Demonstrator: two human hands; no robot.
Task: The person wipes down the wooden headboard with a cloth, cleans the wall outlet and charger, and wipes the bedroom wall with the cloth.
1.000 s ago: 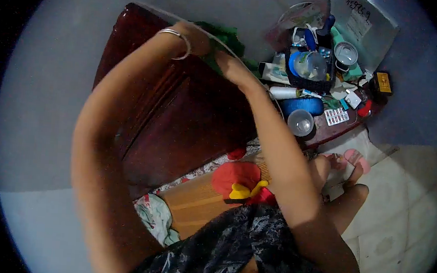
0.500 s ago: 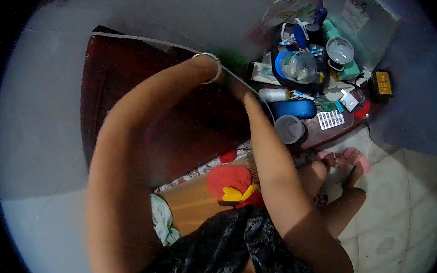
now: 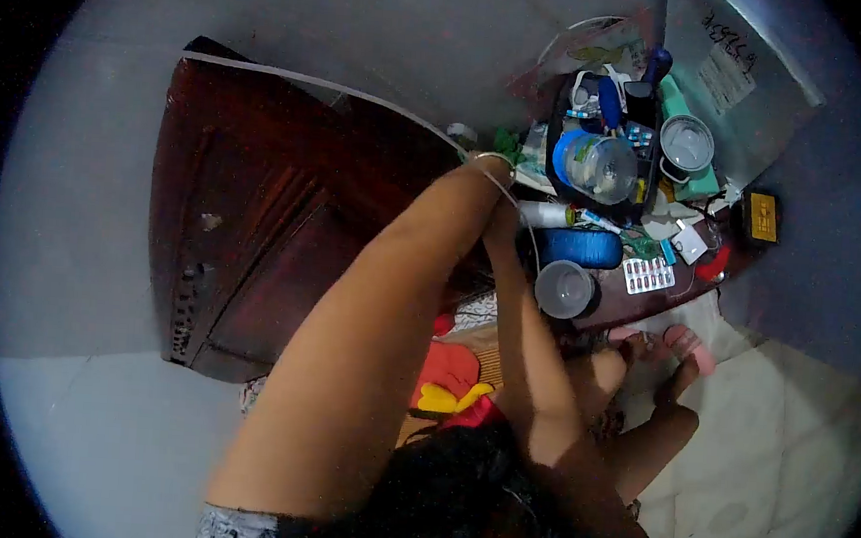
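My left hand, with a silvery bangle at its wrist, is beside the crowded small table, above the right end of a dark red wooden panel. Its fingers are hidden beyond the wrist. My right hand lies just below it, and the two wrists overlap; its fingers are hidden too. A bit of something green shows just past my left hand. A thin pale cord runs across the panel to my wrists and on down to a clear cup. Whether either hand holds anything is not visible.
On the table are a black basket with a blue-lidded jar, a blue case, a pill blister and a black-and-yellow box. Below lie a red and yellow cloth item and pink slippers.
My left hand has moved right and down in the view, and my two wrists have come together. More of the wooden panel is uncovered, and less of the green thing shows.
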